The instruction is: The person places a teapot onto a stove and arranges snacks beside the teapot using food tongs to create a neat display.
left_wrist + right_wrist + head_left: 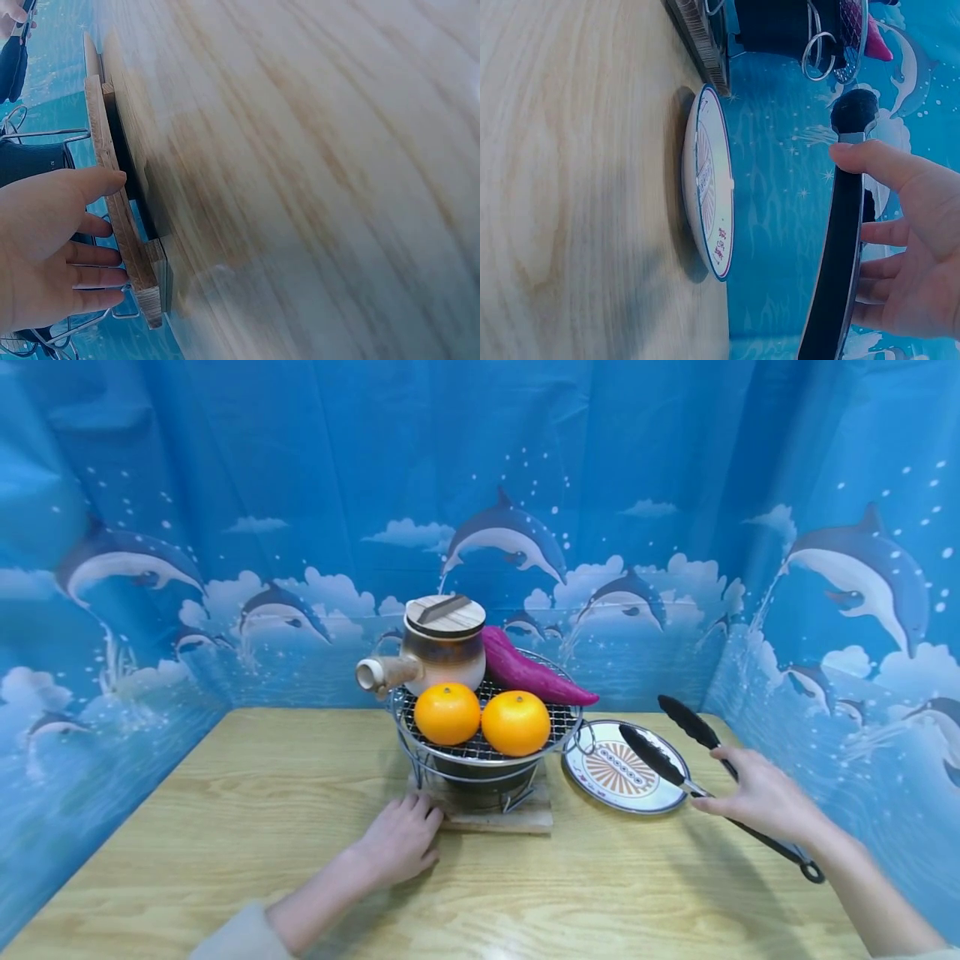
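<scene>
My right hand (770,799) holds black-handled tongs (765,839) between thumb and fingers, their two black tips spread apart. The lower tip overlaps a patterned plate (596,793) in the head view. At the front left corner of a wooden board (495,821), my left hand (397,839) rests with fingers loosely extended; in the left wrist view its thumb and fingertips lie at the board's edge (124,217). The board bears a small grill (480,772) with a wire mesh. On the mesh are two orange fruits (447,714), a purple sweet potato (528,670) and a lidded clay pot (450,647).
The pot's side handle (386,673) sticks out to the left past the grill's rim. A wire ring (581,739) on the grill's right side hangs over the plate's edge. Behind the wooden table (247,827) hangs a blue dolphin curtain (300,527).
</scene>
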Motion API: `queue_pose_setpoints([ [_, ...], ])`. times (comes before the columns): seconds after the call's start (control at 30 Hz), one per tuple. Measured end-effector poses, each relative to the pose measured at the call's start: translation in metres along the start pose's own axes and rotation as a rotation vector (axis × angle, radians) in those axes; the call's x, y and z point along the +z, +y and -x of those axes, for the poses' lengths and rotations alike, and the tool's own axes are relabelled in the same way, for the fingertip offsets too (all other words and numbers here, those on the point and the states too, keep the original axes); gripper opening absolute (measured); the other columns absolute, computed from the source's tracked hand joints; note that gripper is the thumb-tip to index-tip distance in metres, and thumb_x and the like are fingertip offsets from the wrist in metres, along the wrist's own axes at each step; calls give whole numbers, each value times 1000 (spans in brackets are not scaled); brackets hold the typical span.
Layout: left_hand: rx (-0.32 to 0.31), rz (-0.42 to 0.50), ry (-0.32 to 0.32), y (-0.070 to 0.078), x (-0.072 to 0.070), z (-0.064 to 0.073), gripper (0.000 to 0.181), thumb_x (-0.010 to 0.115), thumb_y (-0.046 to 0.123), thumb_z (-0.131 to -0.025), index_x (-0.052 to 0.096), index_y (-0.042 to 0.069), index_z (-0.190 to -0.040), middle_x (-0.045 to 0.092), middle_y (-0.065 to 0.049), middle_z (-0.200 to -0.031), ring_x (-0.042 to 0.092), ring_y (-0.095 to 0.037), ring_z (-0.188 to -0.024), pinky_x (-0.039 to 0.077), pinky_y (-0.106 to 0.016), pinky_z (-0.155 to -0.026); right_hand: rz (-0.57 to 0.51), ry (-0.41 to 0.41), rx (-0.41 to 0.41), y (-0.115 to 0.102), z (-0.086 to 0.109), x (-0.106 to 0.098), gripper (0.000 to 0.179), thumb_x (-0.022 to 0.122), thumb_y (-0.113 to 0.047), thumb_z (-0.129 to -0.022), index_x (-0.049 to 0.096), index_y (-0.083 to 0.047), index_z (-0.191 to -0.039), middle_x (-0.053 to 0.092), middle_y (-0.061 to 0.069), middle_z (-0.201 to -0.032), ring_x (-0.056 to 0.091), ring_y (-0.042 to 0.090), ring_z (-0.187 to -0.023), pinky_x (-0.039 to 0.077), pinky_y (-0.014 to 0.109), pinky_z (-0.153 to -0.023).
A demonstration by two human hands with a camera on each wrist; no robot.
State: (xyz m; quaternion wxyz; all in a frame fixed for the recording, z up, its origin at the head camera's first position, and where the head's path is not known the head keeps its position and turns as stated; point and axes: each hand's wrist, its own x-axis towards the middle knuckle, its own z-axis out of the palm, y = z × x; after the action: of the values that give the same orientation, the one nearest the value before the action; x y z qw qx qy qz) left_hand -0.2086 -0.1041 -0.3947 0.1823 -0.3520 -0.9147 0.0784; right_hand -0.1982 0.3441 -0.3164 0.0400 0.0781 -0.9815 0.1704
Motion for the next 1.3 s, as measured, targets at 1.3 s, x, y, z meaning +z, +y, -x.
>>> queue_pose_setpoints([
  [1.3, -1, 24, 6, -1, 2, 1, 36, 70, 32, -75, 58, 2, -92, 56, -14, -94, 54, -29, -89, 47, -41, -74, 20, 59, -153, -5, 18, 31, 105, 85, -39, -55, 35, 13, -131, 42, 38, -125, 41, 54, -111, 34, 64, -88],
])
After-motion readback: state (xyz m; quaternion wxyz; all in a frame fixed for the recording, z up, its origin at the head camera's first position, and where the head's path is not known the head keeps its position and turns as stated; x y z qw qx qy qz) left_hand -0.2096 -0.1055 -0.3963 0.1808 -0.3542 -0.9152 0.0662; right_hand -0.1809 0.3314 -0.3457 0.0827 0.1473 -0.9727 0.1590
